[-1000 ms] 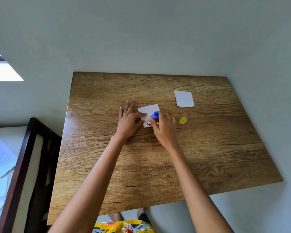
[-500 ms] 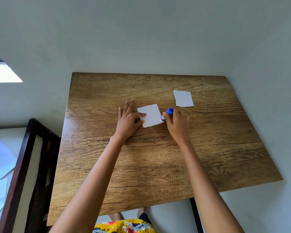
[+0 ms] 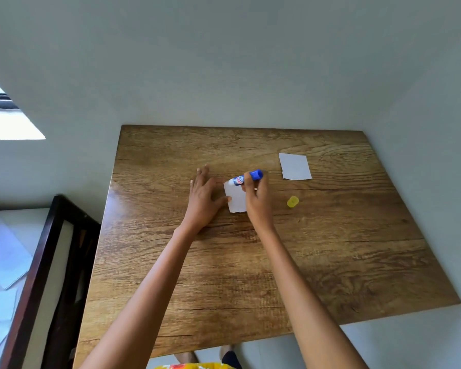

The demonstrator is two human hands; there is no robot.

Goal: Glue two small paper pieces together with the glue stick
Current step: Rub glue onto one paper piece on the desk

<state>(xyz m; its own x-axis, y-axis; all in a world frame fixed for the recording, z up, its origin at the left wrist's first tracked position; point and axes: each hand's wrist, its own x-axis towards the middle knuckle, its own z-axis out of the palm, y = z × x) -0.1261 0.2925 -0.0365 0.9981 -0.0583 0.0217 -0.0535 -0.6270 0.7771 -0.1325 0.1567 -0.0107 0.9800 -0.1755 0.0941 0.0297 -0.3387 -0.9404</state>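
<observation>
A small white paper piece (image 3: 236, 198) lies at the middle of the wooden table (image 3: 250, 262). My left hand (image 3: 202, 198) rests flat beside it, thumb pinning its left edge. My right hand (image 3: 257, 201) grips the glue stick (image 3: 246, 178), a white tube with a blue base, tilted so its tip touches the paper's far left corner. The hand covers the paper's right side. A second white paper piece (image 3: 295, 166) lies apart at the far right. The yellow cap (image 3: 292, 201) lies on the table to the right of my right hand.
A dark wooden chair frame (image 3: 51, 262) stands left of the table. Loose white sheets (image 3: 3, 262) lie on a surface at the far left. Grey walls enclose the table's far and right sides.
My right hand moved the glue stick from the paper's right edge back over the paper to its far left corner. The left hand stayed in place holding the paper.
</observation>
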